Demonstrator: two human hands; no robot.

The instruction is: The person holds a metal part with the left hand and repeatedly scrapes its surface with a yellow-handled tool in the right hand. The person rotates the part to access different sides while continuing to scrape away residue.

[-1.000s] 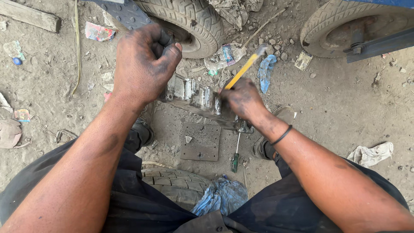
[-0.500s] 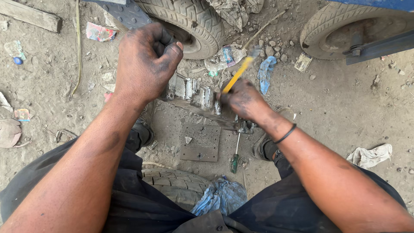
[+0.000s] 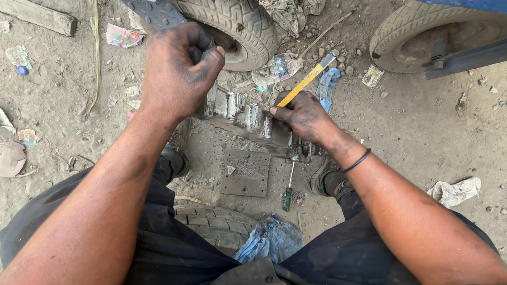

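Right hand [image 3: 302, 117] grips yellow-handled tool [image 3: 306, 79] on metal part [image 3: 240, 116]; left hand [image 3: 177, 68] clenched just above it.

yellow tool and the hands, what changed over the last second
Very little. The right hand keeps its grip on the yellow-handled tool against the ribbed metal part, and the handle tilted slightly, no more. The left hand stays fisted above the part's left end. The screwdriver, the flat metal plate and the tyres lie as before.
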